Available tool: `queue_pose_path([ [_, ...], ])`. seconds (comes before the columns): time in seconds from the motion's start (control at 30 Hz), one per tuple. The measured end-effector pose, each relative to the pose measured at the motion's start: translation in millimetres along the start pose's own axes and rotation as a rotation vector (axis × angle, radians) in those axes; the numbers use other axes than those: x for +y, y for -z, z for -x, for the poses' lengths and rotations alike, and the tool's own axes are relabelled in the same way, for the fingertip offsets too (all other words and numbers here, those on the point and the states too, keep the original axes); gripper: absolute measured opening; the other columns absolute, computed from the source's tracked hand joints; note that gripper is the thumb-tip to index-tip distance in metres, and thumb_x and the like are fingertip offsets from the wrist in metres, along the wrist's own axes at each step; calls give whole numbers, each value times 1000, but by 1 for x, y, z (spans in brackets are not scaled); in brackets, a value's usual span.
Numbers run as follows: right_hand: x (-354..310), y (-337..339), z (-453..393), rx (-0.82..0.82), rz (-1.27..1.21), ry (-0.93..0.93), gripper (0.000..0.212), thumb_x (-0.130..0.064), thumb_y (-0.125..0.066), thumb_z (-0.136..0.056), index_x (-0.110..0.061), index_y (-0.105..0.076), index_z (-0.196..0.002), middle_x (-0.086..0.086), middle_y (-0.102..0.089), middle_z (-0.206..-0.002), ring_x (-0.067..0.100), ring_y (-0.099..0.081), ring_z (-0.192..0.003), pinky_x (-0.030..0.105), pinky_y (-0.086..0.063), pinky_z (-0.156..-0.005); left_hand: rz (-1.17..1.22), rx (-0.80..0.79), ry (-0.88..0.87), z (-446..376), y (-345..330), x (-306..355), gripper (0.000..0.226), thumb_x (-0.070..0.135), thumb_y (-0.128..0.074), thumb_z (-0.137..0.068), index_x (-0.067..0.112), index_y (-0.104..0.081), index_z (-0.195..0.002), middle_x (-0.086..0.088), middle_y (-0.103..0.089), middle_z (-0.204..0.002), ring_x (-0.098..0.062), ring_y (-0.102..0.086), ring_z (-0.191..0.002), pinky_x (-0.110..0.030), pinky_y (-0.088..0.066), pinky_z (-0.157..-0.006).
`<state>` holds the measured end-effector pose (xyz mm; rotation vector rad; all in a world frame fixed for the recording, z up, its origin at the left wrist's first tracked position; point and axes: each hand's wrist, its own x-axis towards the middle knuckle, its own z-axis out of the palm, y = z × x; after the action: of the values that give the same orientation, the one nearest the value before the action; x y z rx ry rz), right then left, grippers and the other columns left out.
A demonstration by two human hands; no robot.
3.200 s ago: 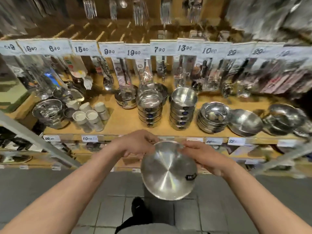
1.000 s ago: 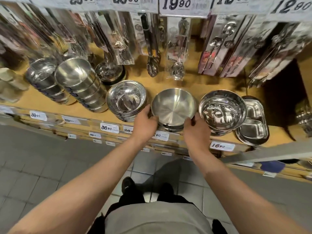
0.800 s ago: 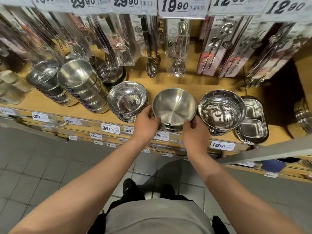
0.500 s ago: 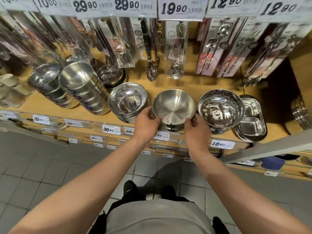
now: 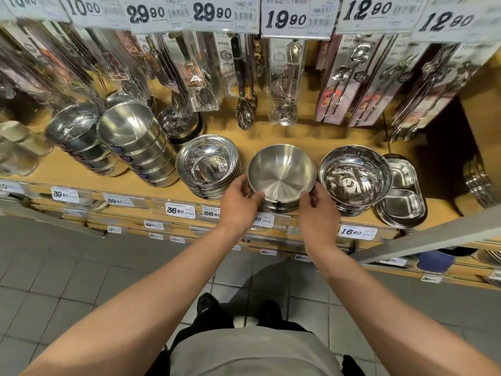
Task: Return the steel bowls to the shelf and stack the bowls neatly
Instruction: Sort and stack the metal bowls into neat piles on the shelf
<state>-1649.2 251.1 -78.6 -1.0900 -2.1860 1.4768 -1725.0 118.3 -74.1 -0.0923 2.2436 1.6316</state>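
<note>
- Our left hand [image 5: 238, 204] grips the near left rim of the matte bowl [image 5: 282, 172], thumb curled over the edge and fingers [image 5: 245, 183] wrapped round the outside.
- Our right hand [image 5: 315, 210] pinches the near right rim of that bowl, thumb on the edge, the other fingers behind the wall.
- The bowl sits upright on top of a short stack [image 5: 279, 207] of like bowls at the front of the wooden shelf [image 5: 271, 137]; only the dark rims of the lower ones show under it.
- Just left of it, a low stack of shiny shallow bowls [image 5: 207, 164] almost touches our left hand.
- Just right of it stands a deeper mirror bowl [image 5: 355, 175] on its own stack, near our right hand; we cannot tell whether the two touch.
- Further right lie stacked divided trays [image 5: 401, 196], partly tucked under that bowl's rim.
- To the far left, two tall stacks of straight-sided bowls [image 5: 135, 142] lean outward in the wide lens.
- Packed spoons [image 5: 287, 85] and other utensils hang behind the bowls, below a row of price cards [image 5: 296, 17].
- Small price tags [image 5: 180, 210] line the shelf's front edge; one is half hidden by our left wrist.
- Below us are grey floor tiles [image 5: 67, 280] and our dark shoes [image 5: 207, 308].
</note>
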Motion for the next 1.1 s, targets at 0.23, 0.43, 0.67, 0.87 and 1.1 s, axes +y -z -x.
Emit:
queue_pose_path([
  [0.23,-5,5,6,-58,-28,-43,18,-25,-52,-104,-22,-68,-111,-13,-68,-91,4,-61,-83,24,-43,-71,-69,23,38,9,7,10,49,13,-75,-91,14,-57,-136,8,-68,-109,-24,-67,-111,-50,-55,-93],
  [0.43,19,50,21,19,-131,-147,13,-31,-59,-101,-28,-71,-105,-15,-70,-93,6,-63,-90,29,-46,-86,-88,32,-19,38,10,9,20,13,-74,-90,17,-62,-105,5,-65,-89,-16,-64,-88,-41,-55,-91],
  [0.67,31,112,-4,240,-178,-189,16,-22,-57,-100,-17,-71,-105,2,-71,-99,26,-66,-96,51,-52,-96,-65,-155,-79,50,-34,28,12,12,-68,-93,24,-66,-92,5,-64,-80,-17,-61,-82,-52,-56,-92],
  [0.87,28,126,-32,128,-113,-154,47,-35,-59,-101,-18,-55,-145,3,-68,-120,18,-59,-105,38,-49,-98,-162,-190,-129,43,-69,55,16,13,-61,-96,23,-72,-99,5,-68,-86,-15,-61,-83,-35,-54,-78],
  [1.1,27,125,-44,49,-176,-219,50,-33,-65,-98,-22,-54,-146,-9,-59,-110,12,-60,-102,35,-50,-98,-338,-184,-147,37,-97,77,22,15,-57,-95,12,-73,-111,-8,-75,-93,-20,-63,-77,-24,-44,-58],
])
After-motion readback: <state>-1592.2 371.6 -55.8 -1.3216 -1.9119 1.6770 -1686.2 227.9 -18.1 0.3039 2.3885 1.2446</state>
